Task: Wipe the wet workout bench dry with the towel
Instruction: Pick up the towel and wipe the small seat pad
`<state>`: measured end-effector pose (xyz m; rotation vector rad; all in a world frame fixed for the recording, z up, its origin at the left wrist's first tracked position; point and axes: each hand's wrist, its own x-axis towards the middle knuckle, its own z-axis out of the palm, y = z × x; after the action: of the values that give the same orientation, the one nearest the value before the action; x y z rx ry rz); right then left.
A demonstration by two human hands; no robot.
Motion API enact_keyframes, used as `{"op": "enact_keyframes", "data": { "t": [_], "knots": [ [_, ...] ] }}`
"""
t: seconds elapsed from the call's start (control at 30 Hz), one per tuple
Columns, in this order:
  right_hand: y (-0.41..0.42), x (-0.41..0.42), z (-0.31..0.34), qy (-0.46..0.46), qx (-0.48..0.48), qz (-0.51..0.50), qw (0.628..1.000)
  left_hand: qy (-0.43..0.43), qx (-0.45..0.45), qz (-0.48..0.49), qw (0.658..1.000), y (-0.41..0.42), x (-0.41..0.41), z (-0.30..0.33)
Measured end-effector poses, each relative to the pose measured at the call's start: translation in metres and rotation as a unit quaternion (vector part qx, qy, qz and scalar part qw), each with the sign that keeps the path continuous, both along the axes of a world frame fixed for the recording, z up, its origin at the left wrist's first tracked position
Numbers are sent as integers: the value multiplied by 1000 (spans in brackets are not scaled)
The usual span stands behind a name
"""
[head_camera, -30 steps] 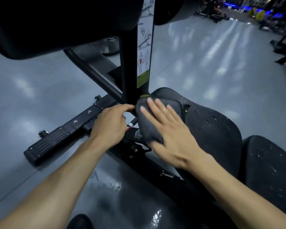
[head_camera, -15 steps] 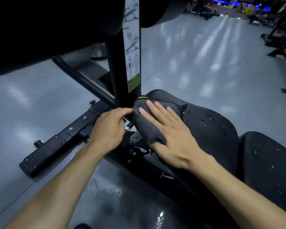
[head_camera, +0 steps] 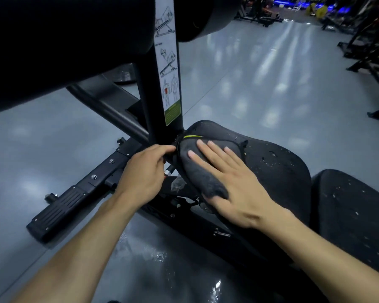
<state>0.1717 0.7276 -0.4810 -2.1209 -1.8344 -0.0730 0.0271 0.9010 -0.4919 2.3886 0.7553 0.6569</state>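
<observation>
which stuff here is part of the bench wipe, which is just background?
Job:
towel
seat pad
back pad
right hand flat on the towel
left hand at the towel's edge

Background:
instruction sticker
footplate
floor puddle

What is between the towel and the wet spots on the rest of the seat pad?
Nothing visible. The towel lies under the right hand at the seat pad's narrow end, and the droplets sit on open pad beside it.
</observation>
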Motion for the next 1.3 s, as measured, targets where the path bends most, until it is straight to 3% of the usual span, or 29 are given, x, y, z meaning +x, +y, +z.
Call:
{"op": "enact_keyframes", "data": {
  "t": [0.07, 0.17, 0.23, 0.27, 0.33, 0.47, 0.53, 0.63, 0.73, 0.8, 0.97, 1.03, 1.1, 1.23, 1.3],
  "knots": [
    [-5, 26, 2, 60, 3, -4, 998, 0, 5, -9, 1000, -1, 0, 1],
    [25, 74, 14, 174, 27, -144, 974, 4, 12, -29, 1000, -7, -6, 3],
    [45, 82, 21, 180, 28, -272, 945, 8, 26, -37, 999, -13, -11, 5],
    [49, 74, 21, 169, 30, -280, 944, 9, 33, -40, 999, -16, -13, 5],
    [37, 42, 17, 151, 30, -214, 965, 4, 46, -45, 998, -20, -13, 6],
    [-38, -14, -10, 12, 10, -28, 999, -9, 80, -58, 995, -27, -6, 4],
    [-62, 3, -11, 37, -8, 7, 999, -5, 88, -60, 994, -32, -2, 3],
    [-55, 61, -8, 151, 19, -87, 984, 6, 100, -76, 992, -42, 2, 3],
    [-32, 87, 1, 164, 35, -264, 950, 23, 101, -91, 990, -55, 2, 6],
    [-32, 61, 0, 135, 30, -253, 958, 24, 104, -102, 989, -63, 3, 7],
    [-107, -10, -25, 41, 19, -47, 998, 25, 119, -129, 984, -76, 12, 9],
    [-124, 11, -27, 74, 11, -28, 997, 27, 121, -131, 984, -82, 14, 7],
    [-119, 45, -21, 137, 32, -82, 987, 26, 117, -132, 984, -89, 17, 7],
    [-85, 91, -4, 192, 42, -319, 927, 36, 125, -138, 982, -98, 18, 9],
    [-86, 68, -10, 142, 44, -287, 946, 36, 138, -136, 980, -98, 20, 11]
  ]
}}
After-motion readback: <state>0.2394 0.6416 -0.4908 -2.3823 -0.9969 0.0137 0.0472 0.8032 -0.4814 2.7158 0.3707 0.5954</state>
